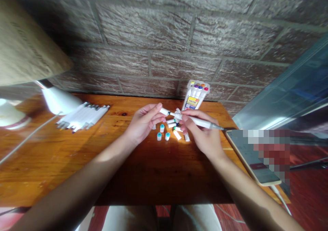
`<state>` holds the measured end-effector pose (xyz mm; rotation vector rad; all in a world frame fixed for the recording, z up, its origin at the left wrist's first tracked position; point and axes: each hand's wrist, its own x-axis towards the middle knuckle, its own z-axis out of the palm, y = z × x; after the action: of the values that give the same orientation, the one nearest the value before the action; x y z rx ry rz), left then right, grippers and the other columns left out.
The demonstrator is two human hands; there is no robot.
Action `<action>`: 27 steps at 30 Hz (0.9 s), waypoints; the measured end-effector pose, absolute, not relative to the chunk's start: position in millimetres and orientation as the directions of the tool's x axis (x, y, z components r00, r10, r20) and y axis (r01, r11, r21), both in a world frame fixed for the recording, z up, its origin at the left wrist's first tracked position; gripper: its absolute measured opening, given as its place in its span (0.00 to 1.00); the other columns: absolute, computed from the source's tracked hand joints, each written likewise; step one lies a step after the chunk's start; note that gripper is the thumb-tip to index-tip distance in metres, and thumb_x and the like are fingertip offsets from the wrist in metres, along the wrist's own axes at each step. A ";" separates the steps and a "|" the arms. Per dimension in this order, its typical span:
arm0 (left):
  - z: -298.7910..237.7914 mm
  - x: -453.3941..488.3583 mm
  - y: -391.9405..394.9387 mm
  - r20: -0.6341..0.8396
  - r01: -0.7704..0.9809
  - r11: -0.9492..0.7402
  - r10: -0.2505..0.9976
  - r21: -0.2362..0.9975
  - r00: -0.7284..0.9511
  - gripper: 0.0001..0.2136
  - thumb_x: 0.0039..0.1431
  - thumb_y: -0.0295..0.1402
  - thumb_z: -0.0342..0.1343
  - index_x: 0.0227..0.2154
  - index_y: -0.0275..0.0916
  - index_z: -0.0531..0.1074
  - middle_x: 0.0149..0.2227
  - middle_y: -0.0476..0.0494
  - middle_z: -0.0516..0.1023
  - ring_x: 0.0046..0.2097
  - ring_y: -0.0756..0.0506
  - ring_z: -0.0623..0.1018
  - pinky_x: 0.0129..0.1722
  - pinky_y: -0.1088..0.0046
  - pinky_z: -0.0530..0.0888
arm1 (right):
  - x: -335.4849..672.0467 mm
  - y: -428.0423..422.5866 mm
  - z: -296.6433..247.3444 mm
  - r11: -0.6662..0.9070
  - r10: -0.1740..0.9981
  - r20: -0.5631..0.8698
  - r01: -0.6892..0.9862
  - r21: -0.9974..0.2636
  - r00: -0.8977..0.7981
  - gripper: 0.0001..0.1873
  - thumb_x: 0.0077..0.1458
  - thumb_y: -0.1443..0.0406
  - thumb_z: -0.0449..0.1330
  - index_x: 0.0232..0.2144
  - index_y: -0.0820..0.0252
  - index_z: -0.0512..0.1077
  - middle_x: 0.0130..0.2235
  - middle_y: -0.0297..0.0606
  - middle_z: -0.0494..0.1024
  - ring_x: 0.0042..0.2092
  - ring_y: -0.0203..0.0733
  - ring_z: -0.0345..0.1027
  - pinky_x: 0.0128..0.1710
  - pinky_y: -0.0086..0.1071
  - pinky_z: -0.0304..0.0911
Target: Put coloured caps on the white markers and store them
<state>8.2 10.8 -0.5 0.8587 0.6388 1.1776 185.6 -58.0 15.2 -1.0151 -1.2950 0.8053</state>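
Note:
My left hand [146,122] pinches a white marker cap [164,111] whose dark end points right. In my right hand [202,130] is a white marker [202,122] with a grey far end, its tip held close to the cap. Whether tip and cap touch I cannot tell. Below and between my hands lie several loose marker caps [177,135], some white with coloured ends. Three short caps with turquoise tops [159,136] stand upright to the left of them. Part of the pile is hidden by my right fingers.
A clear case of markers [196,95] stands behind my hands near the brick wall. A bundle of white markers [83,116] lies left, beside a lamp [60,96] with a cable. On the right edge rests a tablet [252,159] with a cord. A white cup [11,116] is far left.

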 end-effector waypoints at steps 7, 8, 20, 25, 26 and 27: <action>0.2 9.0 8.3 0.021 -0.496 0.128 0.959 0.859 0.283 0.16 0.41 0.39 0.75 0.29 0.36 0.79 0.28 0.50 0.82 0.31 0.53 0.81 0.38 0.78 0.77 | 181.2 -58.5 11.2 0.328 0.938 0.328 0.018 -0.944 0.110 0.10 0.57 0.58 0.66 0.39 0.55 0.80 0.28 0.34 0.82 0.26 0.38 0.75 0.27 0.31 0.73; -0.7 9.0 8.4 0.022 -0.493 0.127 0.958 0.861 0.284 0.16 0.42 0.39 0.75 0.30 0.36 0.79 0.29 0.50 0.82 0.31 0.52 0.81 0.38 0.78 0.77 | 180.5 -58.6 11.6 0.330 0.936 0.329 0.015 -0.944 0.128 0.10 0.57 0.58 0.66 0.38 0.56 0.79 0.28 0.35 0.82 0.25 0.38 0.74 0.26 0.31 0.73; -0.8 6.9 14.9 -0.028 -0.581 0.158 0.974 0.798 0.226 0.15 0.43 0.38 0.75 0.28 0.36 0.77 0.28 0.50 0.82 0.31 0.54 0.81 0.36 0.83 0.76 | 185.4 -56.5 16.5 0.288 0.938 0.269 -0.063 -0.955 0.220 0.09 0.56 0.60 0.65 0.31 0.60 0.76 0.22 0.32 0.78 0.19 0.33 0.67 0.17 0.26 0.64; -1.2 7.4 14.2 -0.044 -0.580 0.177 0.971 0.795 0.236 0.15 0.43 0.38 0.75 0.28 0.35 0.76 0.28 0.49 0.82 0.31 0.54 0.81 0.35 0.82 0.76 | 184.5 -58.2 19.8 0.332 0.926 0.313 -0.062 -0.941 0.211 0.08 0.57 0.61 0.65 0.32 0.60 0.77 0.22 0.32 0.78 0.20 0.33 0.67 0.19 0.26 0.64; -1.4 7.7 13.9 -0.042 -0.578 0.177 0.970 0.797 0.239 0.15 0.43 0.38 0.75 0.28 0.35 0.76 0.28 0.49 0.82 0.31 0.54 0.81 0.35 0.82 0.76 | 184.0 -58.4 19.5 0.334 0.927 0.316 -0.063 -0.940 0.203 0.08 0.57 0.60 0.65 0.33 0.60 0.77 0.23 0.32 0.78 0.20 0.33 0.67 0.19 0.26 0.64; -1.5 7.9 13.7 -0.040 -0.577 0.176 0.970 0.797 0.241 0.15 0.43 0.38 0.74 0.28 0.35 0.76 0.28 0.49 0.82 0.31 0.54 0.81 0.35 0.82 0.76 | 183.7 -58.4 19.0 0.333 0.929 0.316 -0.065 -0.941 0.195 0.08 0.57 0.60 0.66 0.33 0.60 0.77 0.23 0.32 0.78 0.20 0.33 0.67 0.19 0.26 0.65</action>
<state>7.9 13.7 -1.5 0.7544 0.6401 1.2080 183.7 -58.4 19.0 -0.9775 -1.1465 0.8801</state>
